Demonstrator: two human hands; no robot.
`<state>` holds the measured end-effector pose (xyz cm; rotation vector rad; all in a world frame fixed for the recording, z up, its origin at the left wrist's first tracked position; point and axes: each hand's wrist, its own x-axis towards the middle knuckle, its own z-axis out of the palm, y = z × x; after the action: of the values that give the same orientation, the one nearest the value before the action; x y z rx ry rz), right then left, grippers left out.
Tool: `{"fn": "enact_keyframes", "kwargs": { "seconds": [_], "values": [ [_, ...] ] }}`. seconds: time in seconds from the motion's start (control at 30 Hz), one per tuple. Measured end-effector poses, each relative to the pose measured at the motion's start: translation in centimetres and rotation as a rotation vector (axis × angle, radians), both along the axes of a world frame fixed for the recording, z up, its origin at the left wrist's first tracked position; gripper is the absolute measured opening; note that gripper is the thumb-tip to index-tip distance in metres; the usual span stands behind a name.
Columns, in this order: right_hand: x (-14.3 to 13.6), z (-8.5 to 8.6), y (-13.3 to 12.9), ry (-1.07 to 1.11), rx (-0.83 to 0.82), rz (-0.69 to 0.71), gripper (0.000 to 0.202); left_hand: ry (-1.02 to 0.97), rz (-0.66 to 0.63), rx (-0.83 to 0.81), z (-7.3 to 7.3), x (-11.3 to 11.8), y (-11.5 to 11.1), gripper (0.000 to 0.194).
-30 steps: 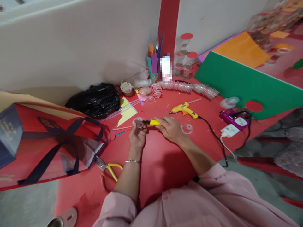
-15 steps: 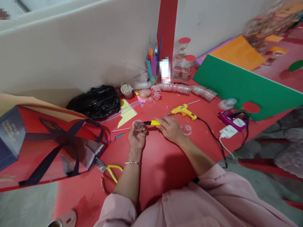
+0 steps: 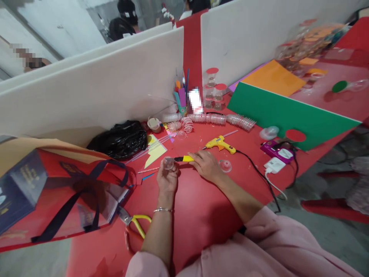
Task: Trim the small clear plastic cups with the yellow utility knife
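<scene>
Between the fingers of my left hand (image 3: 167,177) is a small clear plastic cup (image 3: 168,163). My right hand (image 3: 206,164) grips a yellow and black utility knife (image 3: 184,158), its tip pointing left and reaching the cup. Whether the blade is touching or inside the cup is hard to make out. Right of my right hand lies a clear plastic lid (image 3: 225,166). Beyond it rests a yellow glue gun (image 3: 220,144) with a black cord. Scissors with yellow and red handles (image 3: 138,227) lie beside my left forearm.
A red gift bag (image 3: 72,184) and black plastic bag (image 3: 119,138) stand at left. Rows of stacked clear cups (image 3: 215,119) line the back, near a pen holder (image 3: 182,104). A green board (image 3: 288,115) and purple power strip (image 3: 278,151) are at right.
The camera has tipped upward, so the scene sits lower and people beyond the partition show. Both hands keep the same hold on the cup and knife.
</scene>
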<state>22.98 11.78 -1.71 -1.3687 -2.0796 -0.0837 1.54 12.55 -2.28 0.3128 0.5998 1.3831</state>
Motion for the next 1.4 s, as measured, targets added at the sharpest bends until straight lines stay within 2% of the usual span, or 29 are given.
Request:
{"fn": "enact_keyframes", "kwargs": {
  "seconds": [0.17,0.27,0.4,0.67,0.87,1.17,1.27,1.4],
  "values": [
    [0.9,-0.1,0.3,0.037,0.047,-0.074,0.043,0.015,0.033,0.008,0.0,0.0,0.0,0.026],
    [0.6,0.2,0.0,0.094,0.044,-0.023,0.043,0.058,0.055,0.008,0.0,0.4,-0.1,0.028],
    [-0.1,0.3,-0.4,0.065,0.001,0.051,0.043,0.128,0.047,0.034,0.0,0.6,-0.3,0.035],
    [0.8,0.3,0.1,0.045,0.019,-0.088,0.042,0.12,0.045,0.063,0.3,0.5,-0.5,0.036],
    [-0.2,0.4,-0.5,0.061,-0.038,0.031,0.04,0.17,0.117,0.036,0.0,0.7,-0.4,0.038],
    [1.4,0.4,0.1,0.043,-0.014,-0.098,0.042,0.216,0.056,0.08,0.3,0.7,-0.7,0.04],
    [0.8,0.6,-0.3,0.099,-0.018,-0.034,0.042,0.225,0.063,0.056,0.1,0.7,-0.5,0.043],
    [0.1,0.4,-0.4,0.067,-0.061,0.018,0.042,0.232,0.077,0.053,-0.3,0.8,-0.4,0.047]
  ]
}}
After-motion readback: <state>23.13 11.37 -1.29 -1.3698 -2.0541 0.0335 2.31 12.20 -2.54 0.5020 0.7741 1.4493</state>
